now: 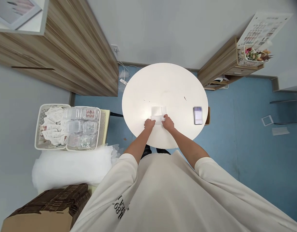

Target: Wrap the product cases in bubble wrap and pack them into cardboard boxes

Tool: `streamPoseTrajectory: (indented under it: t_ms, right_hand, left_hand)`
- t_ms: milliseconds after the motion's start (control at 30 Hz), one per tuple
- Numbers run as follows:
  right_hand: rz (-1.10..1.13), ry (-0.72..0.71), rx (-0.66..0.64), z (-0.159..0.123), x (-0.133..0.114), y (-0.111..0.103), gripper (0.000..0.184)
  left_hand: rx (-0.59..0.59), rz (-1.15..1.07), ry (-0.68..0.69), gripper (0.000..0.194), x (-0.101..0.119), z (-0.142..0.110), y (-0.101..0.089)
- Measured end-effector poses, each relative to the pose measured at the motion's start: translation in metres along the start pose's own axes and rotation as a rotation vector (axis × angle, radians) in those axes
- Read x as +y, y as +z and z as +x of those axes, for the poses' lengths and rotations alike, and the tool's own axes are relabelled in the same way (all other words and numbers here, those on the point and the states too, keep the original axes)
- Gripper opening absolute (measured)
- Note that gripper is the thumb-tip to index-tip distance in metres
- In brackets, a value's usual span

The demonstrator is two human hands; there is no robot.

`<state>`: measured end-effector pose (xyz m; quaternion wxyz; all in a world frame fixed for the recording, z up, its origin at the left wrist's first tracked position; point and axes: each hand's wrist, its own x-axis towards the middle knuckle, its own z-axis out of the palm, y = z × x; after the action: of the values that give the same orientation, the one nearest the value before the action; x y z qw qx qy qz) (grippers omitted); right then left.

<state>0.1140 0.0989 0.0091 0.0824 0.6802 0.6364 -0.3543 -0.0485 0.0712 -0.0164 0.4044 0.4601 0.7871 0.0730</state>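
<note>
A white, partly see-through piece of thin wrapping [158, 120] lies near the front of the round white table [143, 87]. Its kind is too small to make out. My left hand [149, 124] pinches its left end, thumb towards the middle. At the other end, my right hand [168, 123] grips it with closed fingers. Just beyond my hands a flat whitish rectangle [156, 110] shows on the tabletop; whether it is part of the same piece, I cannot tell.
A phone-like purple and white object [198, 115] lies near the table's right edge. At left stand white baskets [38, 129] with clear boxes and packets, white foam-like wrapping [73, 167] and stacked brown cardboard [39, 219]. A wooden cabinet [90, 54] rises behind them.
</note>
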Motion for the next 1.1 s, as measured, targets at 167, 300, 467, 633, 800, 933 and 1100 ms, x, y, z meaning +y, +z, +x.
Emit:
streamPoseTrajectory:
  t_ms: [167,300,467,633,800,933,1100]
  right_hand:
    - [-0.003,0.016,-0.013,0.001,-0.002,-0.001,0.031]
    - [-0.003,0.017,-0.013,0.001,-0.002,0.000,0.030]
    - [-0.001,0.009,-0.003,0.001,-0.002,0.001,0.030]
    - [0.032,0.004,0.003,0.000,0.000,-0.001,0.029]
    - [0.089,-0.036,0.032,0.001,0.007,0.000,0.032]
    - [0.148,-0.100,0.022,0.002,0.016,-0.002,0.044]
    - [0.257,-0.172,-0.046,-0.007,0.033,-0.005,0.056]
  left_hand:
    - [-0.064,-0.257,-0.299,0.042,0.008,-0.001,-0.004]
    - [-0.084,-0.154,-0.280,0.051,0.017,0.000,-0.007]
    - [-0.090,-0.117,-0.169,0.023,0.028,0.001,-0.001]
    - [-0.098,-0.169,0.000,0.013,0.044,-0.009,0.009]
    - [-0.138,-0.212,0.012,0.014,0.057,-0.014,0.014]
    - [-0.163,-0.247,0.058,0.017,0.056,-0.012,0.016]
    - [-0.183,-0.127,0.191,0.036,0.048,-0.015,0.019]
